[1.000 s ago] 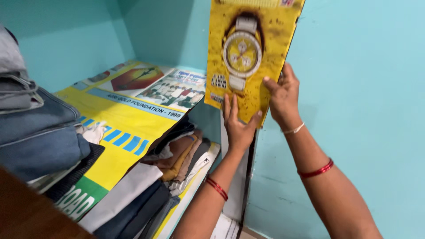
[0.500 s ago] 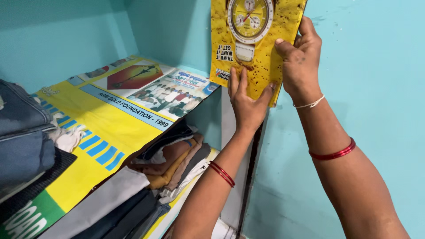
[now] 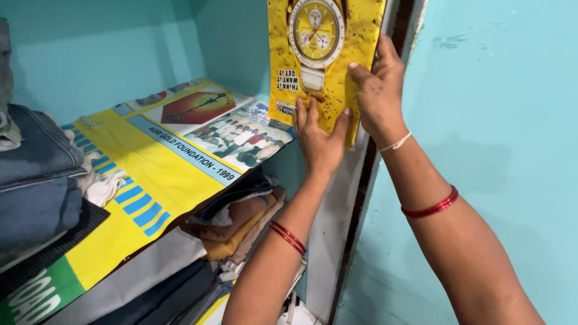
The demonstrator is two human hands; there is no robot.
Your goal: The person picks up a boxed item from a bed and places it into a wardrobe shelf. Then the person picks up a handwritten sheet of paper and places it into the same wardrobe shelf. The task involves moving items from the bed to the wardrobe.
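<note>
Above shelf (image 3: 150, 174), yellow sheet (image 3: 322, 66), top cropped

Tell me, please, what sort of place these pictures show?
Probably a built-in clothes cupboard in a home: folded jeans lie on a paper-lined shelf, more folded clothes sit below, and turquoise walls enclose it.

**Printed sheets: one held at top centre, one lining the shelf**

Yellow printed sheet (image 3: 322, 57), top centre of frame: upright rectangle, mottled yellow with brown speckles, picture of a wristwatch with a yellow dial, small dark lettering block lower left.

Printed poster (image 3: 156, 162), centre-left to lower left, lying flat on the shelf as a liner: large rectangle, mostly yellow, blue stripe marks, white-lettered blue band, red diamond panel, group photo at its right end, green patch at lower left corner.
</note>
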